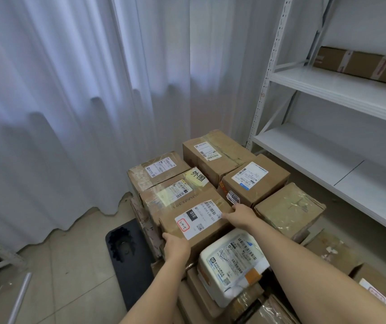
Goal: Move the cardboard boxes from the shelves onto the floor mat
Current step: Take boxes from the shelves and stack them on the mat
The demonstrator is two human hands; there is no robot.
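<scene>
A cardboard box (201,212) with a white "010" label sits on top of a pile of boxes. My left hand (175,246) grips its near left corner, fingers curled over the edge. My right hand (240,215) holds its right side, fingers bent round the far right corner. A black floor mat (129,258) shows at the left of the pile, mostly covered by boxes. One long flat cardboard box (360,65) lies on the upper shelf (327,90) of the white rack at the right.
Several taped boxes (217,153) crowd the pile, with a white parcel (231,260) just below the held box. The lower shelf (327,164) holds nothing in view. White curtains (70,113) hang behind. A white tube (20,298) lies on the tiled floor at the left.
</scene>
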